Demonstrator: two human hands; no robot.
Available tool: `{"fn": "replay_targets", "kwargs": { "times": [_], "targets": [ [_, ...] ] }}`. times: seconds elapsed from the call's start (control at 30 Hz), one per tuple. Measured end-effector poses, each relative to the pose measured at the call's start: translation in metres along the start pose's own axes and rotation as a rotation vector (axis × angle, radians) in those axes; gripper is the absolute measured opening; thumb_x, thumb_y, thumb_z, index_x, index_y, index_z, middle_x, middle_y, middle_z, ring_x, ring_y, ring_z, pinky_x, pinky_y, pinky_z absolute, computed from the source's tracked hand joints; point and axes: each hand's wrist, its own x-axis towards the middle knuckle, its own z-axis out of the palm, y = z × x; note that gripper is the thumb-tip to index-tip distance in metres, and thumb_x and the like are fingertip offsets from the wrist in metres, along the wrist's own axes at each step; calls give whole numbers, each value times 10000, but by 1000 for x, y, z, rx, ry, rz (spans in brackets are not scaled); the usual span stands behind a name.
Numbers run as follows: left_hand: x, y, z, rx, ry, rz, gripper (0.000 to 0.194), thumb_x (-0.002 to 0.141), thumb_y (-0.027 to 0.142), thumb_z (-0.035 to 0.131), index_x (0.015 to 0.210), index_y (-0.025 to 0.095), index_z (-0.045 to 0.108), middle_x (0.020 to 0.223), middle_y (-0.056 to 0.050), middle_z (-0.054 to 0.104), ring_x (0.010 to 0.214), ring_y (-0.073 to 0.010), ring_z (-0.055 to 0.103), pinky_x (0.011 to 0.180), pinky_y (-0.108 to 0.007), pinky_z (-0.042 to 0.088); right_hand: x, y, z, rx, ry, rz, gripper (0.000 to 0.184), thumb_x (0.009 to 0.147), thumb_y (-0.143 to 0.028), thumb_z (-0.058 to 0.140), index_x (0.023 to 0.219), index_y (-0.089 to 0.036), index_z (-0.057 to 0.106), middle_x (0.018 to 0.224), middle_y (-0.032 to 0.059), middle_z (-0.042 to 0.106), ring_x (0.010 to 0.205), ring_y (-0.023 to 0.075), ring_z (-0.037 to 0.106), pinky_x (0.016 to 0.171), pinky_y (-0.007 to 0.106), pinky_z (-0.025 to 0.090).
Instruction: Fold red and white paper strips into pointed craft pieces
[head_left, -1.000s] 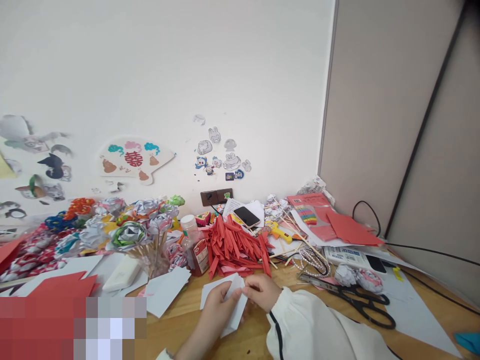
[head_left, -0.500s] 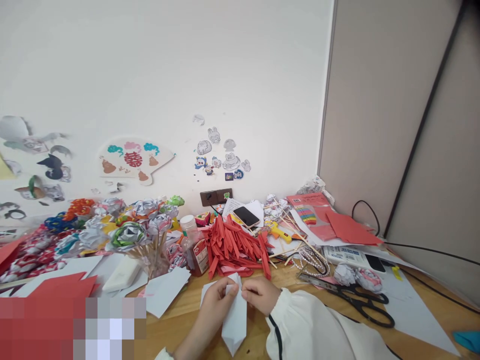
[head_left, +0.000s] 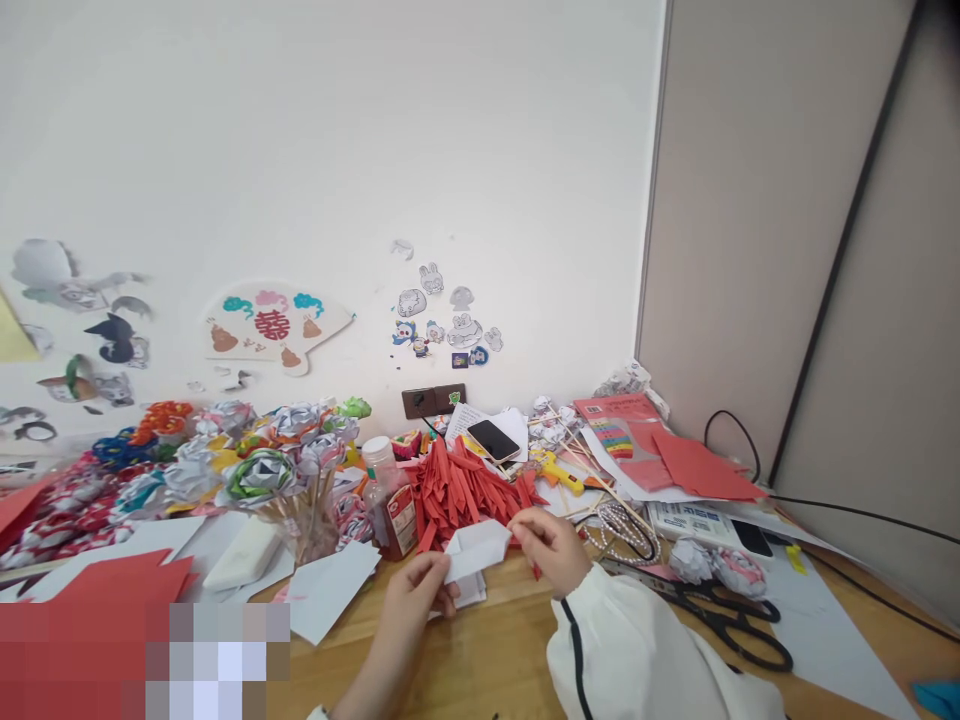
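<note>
A folded white paper (head_left: 480, 549) is held level above the table between my two hands. My left hand (head_left: 420, 590) pinches its left end, thumb on top. The fingertips of my right hand (head_left: 551, 550) grip the pointed right end. Beneath it, more white paper (head_left: 471, 590) lies partly hidden on the wood. Just behind the held paper is a heap of folded red paper strips (head_left: 457, 485).
To the left stand a jar (head_left: 390, 510) with a red label and paper flowers (head_left: 259, 475) on sticks. Black-handled scissors (head_left: 739, 625) lie at right, near a bead string (head_left: 622, 530). A phone (head_left: 493, 439) and a yellow glue gun (head_left: 559, 472) are behind the red heap.
The white paper has turned from upright to sideways and been lifted off the table front. My right hand has shifted right and up to its pointed end; my left hand has moved slightly left.
</note>
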Motion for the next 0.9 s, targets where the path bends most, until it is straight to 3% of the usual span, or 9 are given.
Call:
{"fn": "replay_targets", "kwargs": {
  "times": [0.07,0.17,0.3,0.53,0.7,0.9],
  "targets": [
    [0,-1,2,-135,24,-67,241,600,378,565,648,151,500,480,25,572,399,-110,519,450,-222,392,-5,-1,6,3,-101,-17,202,754,-277,440,887,-180,557,624,5,591,558,111,522,550,210,393],
    [-4,-4,8,-221,-49,-102,228,598,373,566,623,151,525,500,0,588,443,-124,538,460,-227,403,-13,-1,20,-86,-193,-136,240,721,-223,494,953,-222,555,756,20,630,663,135,550,629,235,401],
    [-9,-3,14,-168,-131,-81,216,614,342,544,520,149,524,460,4,557,374,-98,486,374,-199,353,-14,0,27,-210,-187,-295,189,729,-212,491,891,-221,588,821,34,631,735,160,536,680,272,384],
    [-7,-2,12,-77,-170,-58,276,621,411,540,551,145,515,433,22,535,335,-92,468,353,-201,344,-10,4,21,-192,-165,-341,171,769,-242,446,823,-222,606,740,26,628,692,147,522,640,265,385],
    [-4,-9,11,42,-159,21,334,640,471,504,548,150,491,362,37,512,304,-98,457,346,-203,338,-10,3,21,-118,-157,-276,119,732,-262,506,743,-212,613,737,24,607,713,139,521,663,255,380],
    [-7,-6,13,130,-143,58,335,654,474,482,571,149,500,446,28,550,340,-104,487,378,-214,366,-10,8,29,60,-121,-32,71,681,-228,544,703,-173,584,688,8,575,663,120,513,606,216,394]
  ]
}}
